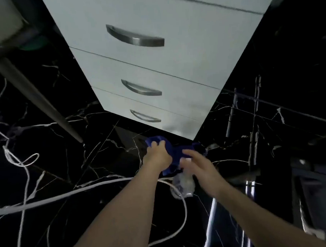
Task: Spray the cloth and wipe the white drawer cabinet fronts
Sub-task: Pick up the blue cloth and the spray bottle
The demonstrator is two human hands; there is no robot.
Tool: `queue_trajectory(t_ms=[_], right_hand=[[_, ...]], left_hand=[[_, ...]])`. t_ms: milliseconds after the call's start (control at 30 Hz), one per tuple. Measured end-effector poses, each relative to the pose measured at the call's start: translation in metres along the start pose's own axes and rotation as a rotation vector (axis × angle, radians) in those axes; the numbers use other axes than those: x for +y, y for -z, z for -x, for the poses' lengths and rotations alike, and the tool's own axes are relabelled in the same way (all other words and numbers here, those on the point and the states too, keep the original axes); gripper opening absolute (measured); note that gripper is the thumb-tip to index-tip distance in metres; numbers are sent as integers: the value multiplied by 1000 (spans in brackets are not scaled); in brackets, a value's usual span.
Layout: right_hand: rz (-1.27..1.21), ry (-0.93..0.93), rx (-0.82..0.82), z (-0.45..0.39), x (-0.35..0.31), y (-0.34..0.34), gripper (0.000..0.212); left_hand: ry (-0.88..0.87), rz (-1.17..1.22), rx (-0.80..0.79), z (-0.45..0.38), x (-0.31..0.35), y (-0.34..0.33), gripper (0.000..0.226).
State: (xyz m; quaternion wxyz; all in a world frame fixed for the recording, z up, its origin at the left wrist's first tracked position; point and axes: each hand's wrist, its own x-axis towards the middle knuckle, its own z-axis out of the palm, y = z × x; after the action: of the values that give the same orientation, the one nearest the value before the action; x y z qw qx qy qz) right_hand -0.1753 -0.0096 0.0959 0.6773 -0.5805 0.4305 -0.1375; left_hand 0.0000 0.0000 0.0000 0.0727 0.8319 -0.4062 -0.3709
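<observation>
A white drawer cabinet [156, 67] with three curved metal handles fills the upper middle. Just below its bottom edge, over the dark floor, my left hand [157, 155] grips a blue cloth [173, 153] by its upper left part. My right hand [199, 164] is closed around a clear spray bottle [183, 186], whose top sits against the cloth. The bottle's nozzle is hidden by my fingers and the cloth.
The floor [85, 154] is black marble with white veins. A white cable [68, 195] runs across it and loops under my arms. A grey table leg [36, 97] slants at left below a chair seat [2, 22]. Shiny metal legs [251, 119] stand at right.
</observation>
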Motion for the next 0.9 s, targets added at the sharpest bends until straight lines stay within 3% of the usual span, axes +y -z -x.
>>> queue_trajectory(t_ms=[133, 200, 267, 433, 533, 600, 800, 900], right_hand=[[152, 124, -64, 22, 24, -1, 52], [250, 148, -39, 18, 32, 0, 56], [251, 153, -33, 14, 33, -3, 44], [173, 181, 39, 9, 28, -16, 10], [84, 191, 133, 8, 28, -16, 11], [81, 190, 174, 11, 30, -18, 9], [142, 143, 149, 23, 42, -23, 29], [52, 133, 161, 29, 36, -26, 25]], left_hand=[[-154, -325, -153, -18, -6, -16, 95], [-173, -381, -191, -30, -9, -27, 92], [-199, -398, -200, -36, -10, -29, 75], [-168, 11, -182, -37, -22, -22, 19], [-61, 416, -224, -22, -28, -10, 13], [-21, 563, -204, -8, -27, 3, 8], [-40, 609, -152, 31, -33, 58, 21], [-29, 558, -140, 63, -46, 98, 19]])
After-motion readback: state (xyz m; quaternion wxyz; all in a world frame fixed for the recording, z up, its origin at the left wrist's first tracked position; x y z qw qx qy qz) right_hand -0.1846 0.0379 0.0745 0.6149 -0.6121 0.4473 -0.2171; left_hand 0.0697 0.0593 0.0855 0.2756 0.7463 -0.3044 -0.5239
